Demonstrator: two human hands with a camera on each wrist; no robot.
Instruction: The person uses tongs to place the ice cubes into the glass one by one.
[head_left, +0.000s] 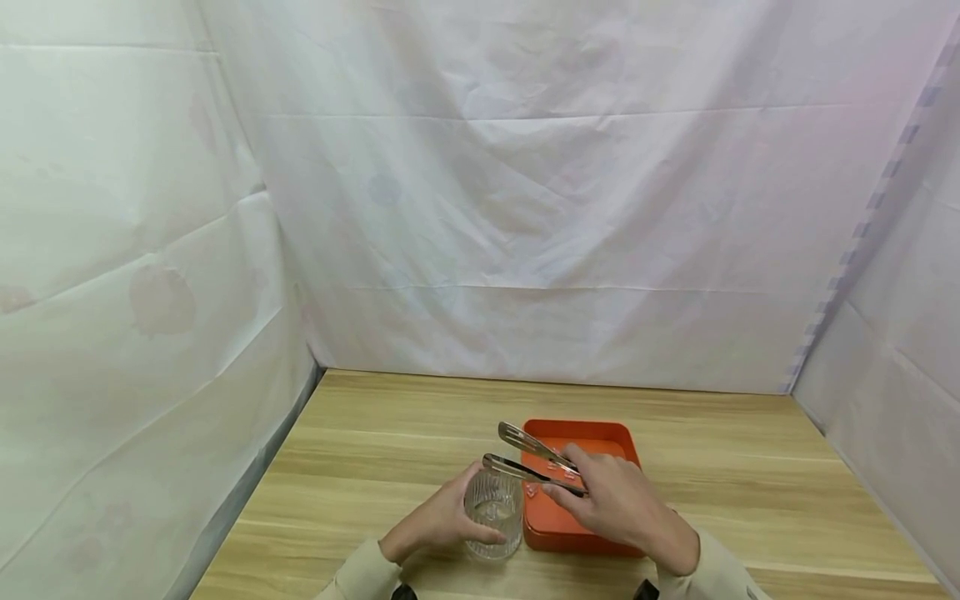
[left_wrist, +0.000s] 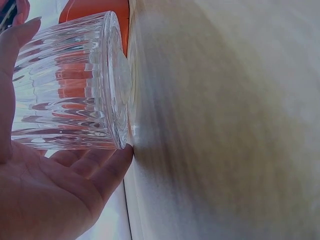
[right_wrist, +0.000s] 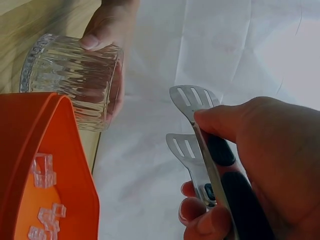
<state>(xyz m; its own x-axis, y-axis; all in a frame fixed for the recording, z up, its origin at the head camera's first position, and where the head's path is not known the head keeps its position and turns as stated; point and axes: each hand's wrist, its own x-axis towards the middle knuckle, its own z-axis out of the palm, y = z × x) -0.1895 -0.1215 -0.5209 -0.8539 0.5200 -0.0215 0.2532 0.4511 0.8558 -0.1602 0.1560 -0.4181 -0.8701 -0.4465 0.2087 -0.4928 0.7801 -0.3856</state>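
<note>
A clear ribbed glass (head_left: 493, 510) stands upright on the table, with my left hand (head_left: 442, 515) curved round its side. In the left wrist view, the thumb and fingers lie on opposite sides of the glass (left_wrist: 70, 85). My right hand (head_left: 626, 504) grips metal tongs (head_left: 516, 469) with slotted ends and dark handle pads. The tongs' two arms are spread, with nothing between their ends. They reach over the orange box (head_left: 581, 543) toward the glass. Several small clear plastic-looking pieces (right_wrist: 44, 170) lie in the box.
The orange box stands close to the right of the glass, its walls raised above the wooden table (head_left: 375, 433). White cloth (head_left: 525, 250) hangs behind the table and along both sides.
</note>
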